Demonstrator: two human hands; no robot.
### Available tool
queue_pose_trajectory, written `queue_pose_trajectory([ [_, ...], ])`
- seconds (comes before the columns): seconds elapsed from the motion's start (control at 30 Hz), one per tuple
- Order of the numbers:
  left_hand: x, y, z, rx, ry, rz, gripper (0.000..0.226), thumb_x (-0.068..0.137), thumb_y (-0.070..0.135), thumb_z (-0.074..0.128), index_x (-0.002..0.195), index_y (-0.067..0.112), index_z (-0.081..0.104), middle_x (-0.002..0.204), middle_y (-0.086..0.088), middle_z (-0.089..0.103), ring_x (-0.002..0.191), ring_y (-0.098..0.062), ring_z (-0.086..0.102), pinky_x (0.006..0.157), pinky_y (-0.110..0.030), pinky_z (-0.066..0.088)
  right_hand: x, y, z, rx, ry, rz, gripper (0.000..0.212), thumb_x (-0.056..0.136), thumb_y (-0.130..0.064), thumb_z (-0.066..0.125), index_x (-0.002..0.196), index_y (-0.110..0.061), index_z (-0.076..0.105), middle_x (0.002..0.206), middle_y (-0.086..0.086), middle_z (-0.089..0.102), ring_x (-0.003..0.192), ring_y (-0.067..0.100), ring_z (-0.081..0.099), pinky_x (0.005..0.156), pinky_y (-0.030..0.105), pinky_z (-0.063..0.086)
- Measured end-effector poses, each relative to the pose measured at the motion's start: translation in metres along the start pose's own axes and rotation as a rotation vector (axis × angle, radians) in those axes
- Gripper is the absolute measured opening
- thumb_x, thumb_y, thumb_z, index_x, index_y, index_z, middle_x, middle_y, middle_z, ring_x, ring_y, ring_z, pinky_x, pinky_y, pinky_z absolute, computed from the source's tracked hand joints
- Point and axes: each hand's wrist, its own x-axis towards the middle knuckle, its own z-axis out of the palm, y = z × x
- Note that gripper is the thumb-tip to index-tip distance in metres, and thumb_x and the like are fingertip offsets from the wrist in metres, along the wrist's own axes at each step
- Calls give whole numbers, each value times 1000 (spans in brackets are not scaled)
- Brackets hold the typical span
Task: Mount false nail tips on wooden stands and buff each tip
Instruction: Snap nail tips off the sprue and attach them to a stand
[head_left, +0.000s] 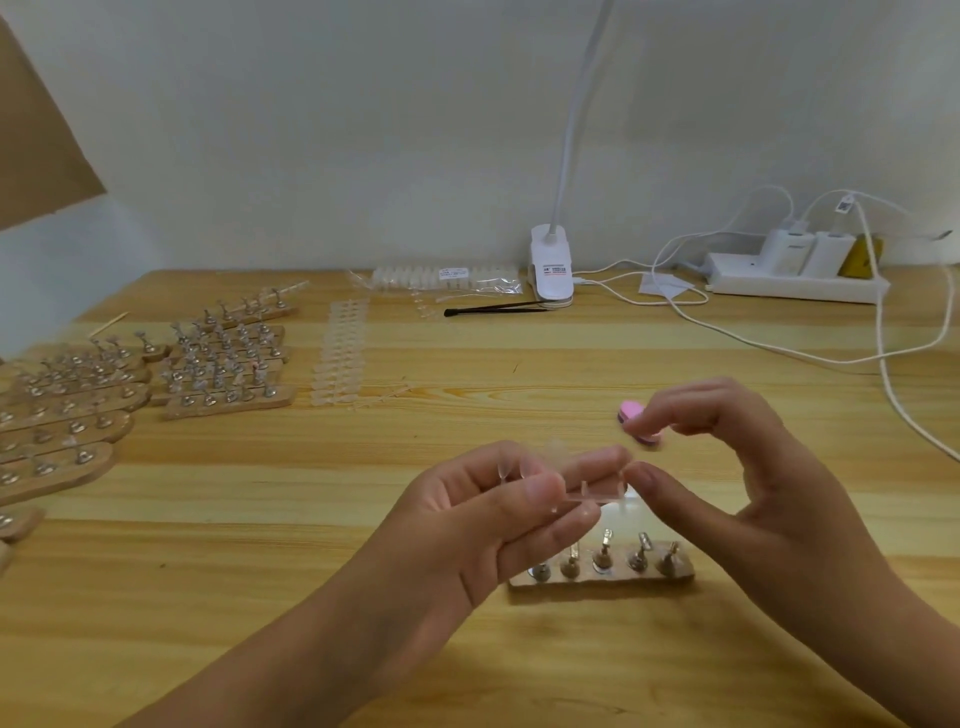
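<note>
My left hand (498, 514) pinches a clear strip of false nail tips (587, 488) between thumb and fingers, above the table. My right hand (727, 457) meets it from the right: its thumb tip touches the strip's right end, and its curled fingers hold a small pink buffer block (631, 411). Just below both hands lies a wooden stand (602, 577) with several metal holders standing on it; its left end is hidden behind my left fingers.
Many more wooden stands with holders (218, 364) fill the left of the table. A ladder of clear tips (340, 353) lies mid-table, bagged tips (447, 280) and a black tool (493, 310) behind. A clip lamp (551, 270), power strip (795, 280) and cables (779, 348) sit at the back right.
</note>
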Motion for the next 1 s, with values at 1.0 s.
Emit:
queue_pose_trajectory([
  [1.0,2,15,-14,-563,303,-6,12,74,21,76,76,11,68,108,-7,66,84,-16,66,74,-24,57,-8,4,6,-438,-210,-358,27,89,-39,60,94,-18,76,99,-5,65,88,14,64,98,36,47],
])
